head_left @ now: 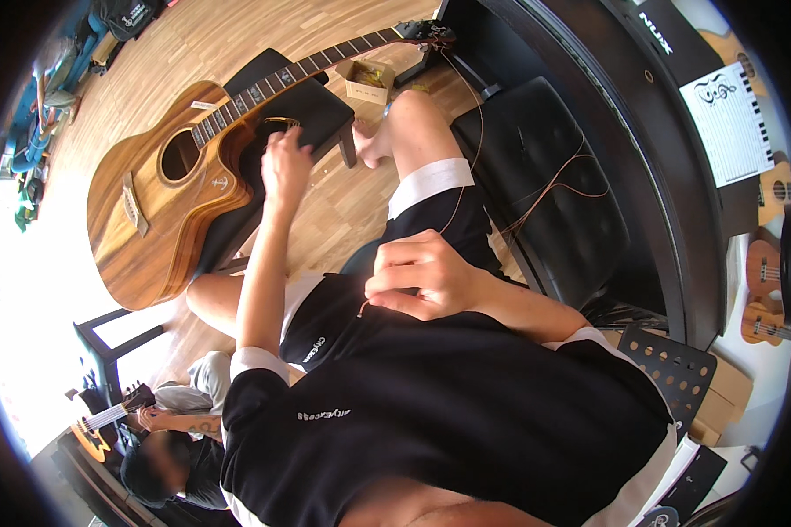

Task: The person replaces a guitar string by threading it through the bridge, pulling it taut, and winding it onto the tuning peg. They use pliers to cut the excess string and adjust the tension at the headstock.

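Observation:
A wooden acoustic guitar [132, 246] lies on its back across a black padded bench [259, 75], with no strings visible along its neck. My left hand [286, 162] is raised beside its cutaway, fingers loosely apart, near a small gold-coloured item [279, 120] that I cannot make out. My right hand [422, 277] is closed on a thin copper-coloured string [360, 307], whose short end hangs below my fingers. The string seems to run up from behind that hand.
A cardboard box [367, 81] sits on the wooden floor [158, 53]. To the right are a black upholstered seat [536, 158] with loose strings, a sheet [721, 114] and small instruments [760, 263]. A seated person [176, 465] is at lower left with another guitar [92, 430].

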A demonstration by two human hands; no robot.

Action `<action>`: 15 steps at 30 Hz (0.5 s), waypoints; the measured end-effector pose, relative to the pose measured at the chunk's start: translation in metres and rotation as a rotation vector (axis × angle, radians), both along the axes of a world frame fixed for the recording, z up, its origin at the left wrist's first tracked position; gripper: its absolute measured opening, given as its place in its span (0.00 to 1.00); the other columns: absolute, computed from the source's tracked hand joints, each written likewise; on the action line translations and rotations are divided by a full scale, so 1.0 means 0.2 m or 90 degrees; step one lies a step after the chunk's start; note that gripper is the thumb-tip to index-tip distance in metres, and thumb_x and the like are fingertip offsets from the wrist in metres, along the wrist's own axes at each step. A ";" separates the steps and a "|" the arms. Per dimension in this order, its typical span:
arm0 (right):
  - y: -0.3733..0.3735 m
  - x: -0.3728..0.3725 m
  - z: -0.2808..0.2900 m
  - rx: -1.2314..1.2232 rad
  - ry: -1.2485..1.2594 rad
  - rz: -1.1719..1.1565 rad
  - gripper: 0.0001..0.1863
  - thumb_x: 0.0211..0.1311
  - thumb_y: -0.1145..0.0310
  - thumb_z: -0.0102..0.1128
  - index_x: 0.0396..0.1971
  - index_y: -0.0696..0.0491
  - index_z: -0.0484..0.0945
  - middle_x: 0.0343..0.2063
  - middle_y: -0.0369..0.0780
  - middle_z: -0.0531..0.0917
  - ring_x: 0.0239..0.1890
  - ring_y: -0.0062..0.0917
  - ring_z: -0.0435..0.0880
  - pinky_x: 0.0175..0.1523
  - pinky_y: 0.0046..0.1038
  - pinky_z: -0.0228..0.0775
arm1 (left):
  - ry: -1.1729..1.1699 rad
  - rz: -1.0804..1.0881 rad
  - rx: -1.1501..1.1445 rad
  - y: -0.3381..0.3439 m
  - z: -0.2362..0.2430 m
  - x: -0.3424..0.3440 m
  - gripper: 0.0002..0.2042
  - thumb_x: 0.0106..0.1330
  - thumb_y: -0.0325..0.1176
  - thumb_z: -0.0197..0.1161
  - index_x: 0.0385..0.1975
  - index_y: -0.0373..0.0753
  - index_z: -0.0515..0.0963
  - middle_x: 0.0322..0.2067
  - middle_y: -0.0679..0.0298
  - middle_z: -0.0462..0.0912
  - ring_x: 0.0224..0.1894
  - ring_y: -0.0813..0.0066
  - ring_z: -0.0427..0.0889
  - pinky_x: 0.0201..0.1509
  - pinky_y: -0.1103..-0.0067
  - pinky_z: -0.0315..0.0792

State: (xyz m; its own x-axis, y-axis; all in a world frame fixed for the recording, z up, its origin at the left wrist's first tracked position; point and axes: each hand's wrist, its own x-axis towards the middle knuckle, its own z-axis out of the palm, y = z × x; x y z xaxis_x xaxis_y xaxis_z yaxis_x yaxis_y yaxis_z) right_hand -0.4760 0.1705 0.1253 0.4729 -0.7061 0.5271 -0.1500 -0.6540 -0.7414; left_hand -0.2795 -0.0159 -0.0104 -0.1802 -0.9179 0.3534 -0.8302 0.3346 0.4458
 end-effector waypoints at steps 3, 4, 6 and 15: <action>0.02 0.01 -0.02 -0.021 0.013 0.010 0.07 0.51 0.73 0.71 0.27 0.53 0.79 0.24 0.35 0.77 0.24 0.28 0.80 0.29 0.28 0.72 | 0.253 -0.254 0.506 0.16 0.25 -0.36 0.17 0.68 0.39 0.62 0.49 0.33 0.79 0.37 0.54 0.86 0.35 0.69 0.87 0.34 0.74 0.81; 0.03 0.00 -0.02 -0.032 0.027 0.014 0.07 0.52 0.72 0.70 0.27 0.52 0.79 0.25 0.35 0.77 0.26 0.29 0.80 0.30 0.29 0.72 | 0.281 -0.303 0.694 0.25 0.35 -0.49 0.21 0.71 0.44 0.58 0.51 0.31 0.76 0.38 0.53 0.86 0.36 0.69 0.87 0.35 0.75 0.81; 0.04 0.02 -0.06 -0.054 0.036 0.024 0.07 0.51 0.69 0.71 0.26 0.51 0.79 0.26 0.35 0.76 0.30 0.28 0.80 0.35 0.31 0.72 | 0.313 -0.362 0.980 0.36 0.39 -0.68 0.26 0.74 0.49 0.52 0.55 0.27 0.72 0.40 0.51 0.84 0.35 0.69 0.86 0.33 0.77 0.80; 0.18 -0.32 -0.04 -0.066 0.007 -0.260 0.08 0.48 0.71 0.72 0.28 0.51 0.82 0.30 0.36 0.80 0.38 0.31 0.78 0.47 0.34 0.69 | 0.705 -0.329 1.156 0.47 0.30 -0.83 0.13 0.75 0.35 0.52 0.48 0.31 0.74 0.20 0.76 0.66 0.17 0.90 0.58 0.18 0.90 0.52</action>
